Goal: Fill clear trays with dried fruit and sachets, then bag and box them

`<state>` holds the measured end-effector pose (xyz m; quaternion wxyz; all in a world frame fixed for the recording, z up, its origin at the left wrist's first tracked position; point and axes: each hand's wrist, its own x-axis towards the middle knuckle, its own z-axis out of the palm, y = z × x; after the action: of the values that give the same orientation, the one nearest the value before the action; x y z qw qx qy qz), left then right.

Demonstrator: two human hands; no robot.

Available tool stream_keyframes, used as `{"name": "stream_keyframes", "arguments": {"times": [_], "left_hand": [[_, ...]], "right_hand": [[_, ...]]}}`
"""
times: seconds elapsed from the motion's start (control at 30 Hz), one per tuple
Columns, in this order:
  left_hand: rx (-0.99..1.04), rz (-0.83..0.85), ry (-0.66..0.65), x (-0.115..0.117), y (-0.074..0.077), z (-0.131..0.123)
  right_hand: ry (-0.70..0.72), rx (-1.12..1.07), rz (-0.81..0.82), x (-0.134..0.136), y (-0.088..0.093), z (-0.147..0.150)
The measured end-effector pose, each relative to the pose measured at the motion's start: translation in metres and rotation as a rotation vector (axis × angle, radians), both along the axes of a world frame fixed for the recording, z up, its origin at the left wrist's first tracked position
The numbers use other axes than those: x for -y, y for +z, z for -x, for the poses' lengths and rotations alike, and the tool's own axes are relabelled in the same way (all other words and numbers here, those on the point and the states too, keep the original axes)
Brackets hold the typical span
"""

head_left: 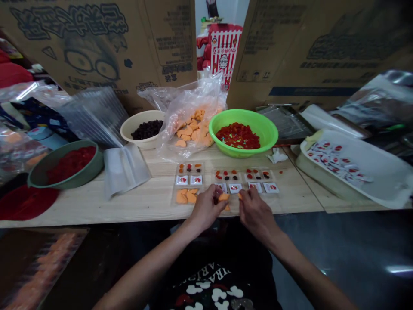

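Note:
My left hand (206, 206) pinches an orange candy piece (223, 196) over a clear plastic tray. Close by on the right, my right hand (256, 213) has its fingertips closed on another small orange piece (240, 196), mostly covered by the fingers. Beneath both hands the clear trays (241, 169) hold red, orange and dark candies in their far row and small printed sachets (235, 188) in the middle row. To the left, a separate clear tray (173, 186) has candies, two sachets, and orange pieces (187, 196) in its near compartment.
Behind the trays stand a cream bowl (126, 129) of dark candies, a plastic bag (167, 137) of orange pieces and a green basin (271, 133) of red candies. A white bin (383, 181) of sachets is right; a grey-green bowl (64, 183) and stacked clear trays (97, 114) are left.

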<state>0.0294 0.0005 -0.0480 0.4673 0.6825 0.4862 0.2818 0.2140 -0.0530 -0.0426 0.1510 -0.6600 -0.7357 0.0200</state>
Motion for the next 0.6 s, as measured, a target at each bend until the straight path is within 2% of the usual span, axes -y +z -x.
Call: {"name": "stream_keyframes", "arguments": {"times": [0.1,0.2,0.3,0.37,0.4,0.53,0.6], "left_hand": [[-0.167,-0.251,-0.029,0.003,-0.01,-0.007],[-0.246,-0.487,-0.077,0.003,-0.006,0.005],[-0.364,-0.646,-0.354,0.006,0.001,0.016],[-0.445,-0.665,-0.505,0.01,0.001,0.017],[-0.471,-0.65,-0.539,0.014,0.0,0.016],[-0.446,-0.611,-0.509,0.02,-0.002,0.013],[-0.389,-0.641,-0.426,0.005,0.003,0.019]], "right_hand": [[0.045,-0.114,0.053,-0.001,0.0,-0.001],[0.076,-0.196,0.022,-0.004,0.007,-0.023],[0.231,-0.087,0.089,-0.001,0.012,-0.039],[0.318,-0.012,0.165,0.003,0.013,-0.036],[0.329,0.012,0.18,0.004,0.011,-0.031],[0.296,0.029,0.114,0.007,-0.003,-0.01],[0.3,-0.011,0.076,0.004,-0.011,-0.012]]}}
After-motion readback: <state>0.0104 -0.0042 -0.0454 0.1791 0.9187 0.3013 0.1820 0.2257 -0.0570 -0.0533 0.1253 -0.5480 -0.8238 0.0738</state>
